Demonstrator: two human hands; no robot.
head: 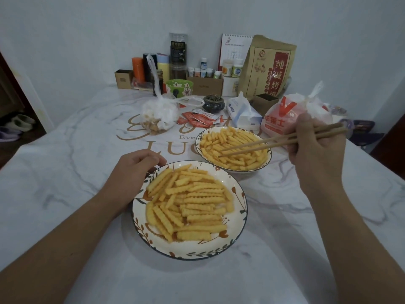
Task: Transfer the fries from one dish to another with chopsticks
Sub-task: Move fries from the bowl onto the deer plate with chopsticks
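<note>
White marble-patterned tabletop [65, 172] with gold lettering runs back to a pale wall, and two dishes of crinkle-cut yellow fries sit on it. Nearest is a round white plate with a dark rim and leaf pattern [190, 252], heaped with fries [188, 200]; just beyond it to the right, close but apart, stands a second matching white patterned plate [266, 160], also covered in fries [232, 145]. At the near plate's far-left edge rests the left hand [133, 170], its fingers [151, 157] curled together against the rim, holding nothing else. Raised on the right, the right hand [315, 148] has its fingers clamped on a pair of long brown wooden chopsticks [274, 142], which slant down to the left so that the tips lie close together among the fries in the middle of the far plate; whether they pinch a fry cannot be told. Behind the plates lie a clear knotted plastic bag of snacks [158, 117], several red sauce packets [197, 119], a white tissue pack [242, 111] and a white and red takeaway bag [287, 115]. Along the far wall stand a tall brown paper bag with red Chinese print [268, 66], a green flowered bowl [179, 87], small bottles and cardboard boxes
</note>
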